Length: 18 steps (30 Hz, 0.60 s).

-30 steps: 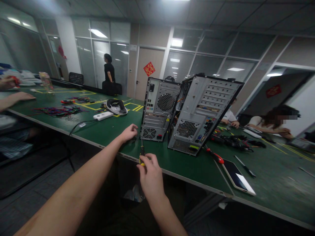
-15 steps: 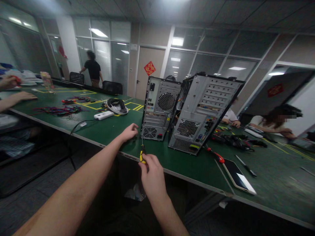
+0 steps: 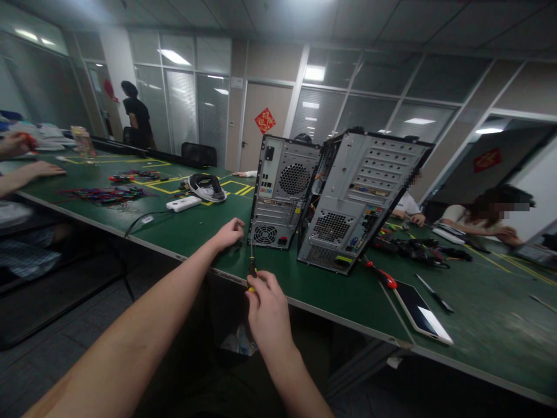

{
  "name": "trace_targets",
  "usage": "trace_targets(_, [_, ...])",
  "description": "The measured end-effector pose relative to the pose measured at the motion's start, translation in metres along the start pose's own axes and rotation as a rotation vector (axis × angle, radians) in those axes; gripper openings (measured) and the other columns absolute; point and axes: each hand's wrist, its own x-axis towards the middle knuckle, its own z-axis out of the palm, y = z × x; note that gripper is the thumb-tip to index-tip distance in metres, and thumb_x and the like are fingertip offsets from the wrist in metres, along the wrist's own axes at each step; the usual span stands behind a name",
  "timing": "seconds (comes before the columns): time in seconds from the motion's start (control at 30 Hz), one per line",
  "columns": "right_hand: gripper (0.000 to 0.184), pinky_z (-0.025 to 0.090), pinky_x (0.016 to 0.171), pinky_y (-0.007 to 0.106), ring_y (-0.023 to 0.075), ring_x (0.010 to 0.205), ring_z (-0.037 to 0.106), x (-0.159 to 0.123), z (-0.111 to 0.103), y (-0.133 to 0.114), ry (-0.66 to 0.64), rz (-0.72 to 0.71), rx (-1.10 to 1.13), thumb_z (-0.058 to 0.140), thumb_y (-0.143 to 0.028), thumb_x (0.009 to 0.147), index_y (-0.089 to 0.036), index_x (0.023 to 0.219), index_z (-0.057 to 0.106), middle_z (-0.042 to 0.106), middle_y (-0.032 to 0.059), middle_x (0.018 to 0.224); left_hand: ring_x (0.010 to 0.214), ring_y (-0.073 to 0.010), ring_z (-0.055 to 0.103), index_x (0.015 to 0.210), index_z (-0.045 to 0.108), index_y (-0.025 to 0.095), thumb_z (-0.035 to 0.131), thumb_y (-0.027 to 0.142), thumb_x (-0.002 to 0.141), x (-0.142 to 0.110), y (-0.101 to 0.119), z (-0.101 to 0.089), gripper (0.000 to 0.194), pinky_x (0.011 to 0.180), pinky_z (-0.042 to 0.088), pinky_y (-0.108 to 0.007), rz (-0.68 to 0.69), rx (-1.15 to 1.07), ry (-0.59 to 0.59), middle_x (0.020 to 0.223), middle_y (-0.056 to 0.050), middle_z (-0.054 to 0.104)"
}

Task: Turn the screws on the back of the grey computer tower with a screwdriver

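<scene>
A screwdriver with a black and yellow handle is pinched between the thumb and fingers of my right hand. Its thin shaft points up at the lower left corner of the smaller computer case, whose rear panel faces me; the tip's exact contact is hard to make out. Just left of that corner, my left hand is held low over the green table with loosely bent fingers, and nothing shows in it. A larger computer case stands tilted close beside the smaller one, on the right.
Red-handled pliers, a phone and a black pen-like tool lie right of the cases. Cable bundles are behind them. Leftward are a white power strip, a headset-like device and loose wires. Other people sit around the table.
The screwdriver handle has turned in my right fingers, its yellow side now mostly hidden. My left hand stays put. A person in the background has moved left, and another person's hand appears behind the smaller case.
</scene>
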Motion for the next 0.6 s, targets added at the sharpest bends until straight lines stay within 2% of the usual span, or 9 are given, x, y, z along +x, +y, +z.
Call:
trace_targets(0.23, [0.019,0.058,0.085,0.032,0.0230,0.098,0.069,0.0017,0.0022,-0.0002,0.035,0.062,0.056,0.066,-0.015,0.093,-0.019,0.111,0.069,0.068,0.0088,0.109,0.061,-0.0146,0.055,0.097,0.055,0.020,0.060,0.011,0.062,0.0001,-0.0004,-0.0005,0.036,0.061,0.042,-0.026,-0.010,-0.013,-0.005,0.065,0.005,0.060])
trace_targets(0.4, [0.029,0.057,0.093,0.036,0.0227,0.101,0.070,0.0012,0.0008,0.0015,0.018,0.014,0.013,0.063,-0.008,0.091,-0.019,0.116,0.072,0.067,0.0111,0.117,0.061,-0.0146,0.055,0.097,0.054,0.020,0.059,0.010,0.061,0.0002,-0.0010,-0.0009,0.037,0.062,0.042,-0.026,-0.003,-0.019,-0.005,0.065,0.006,0.059])
trace_targets(0.6, [0.034,0.058,0.094,0.037,0.0226,0.101,0.070,0.0008,0.0005,0.0022,0.006,0.009,-0.015,0.062,-0.002,0.089,-0.019,0.116,0.074,0.066,0.0118,0.123,0.060,-0.0139,0.053,0.095,0.054,0.021,0.060,0.012,0.062,0.0023,-0.0019,0.0000,0.035,0.061,0.041,-0.026,-0.012,-0.054,-0.009,0.064,0.006,0.059])
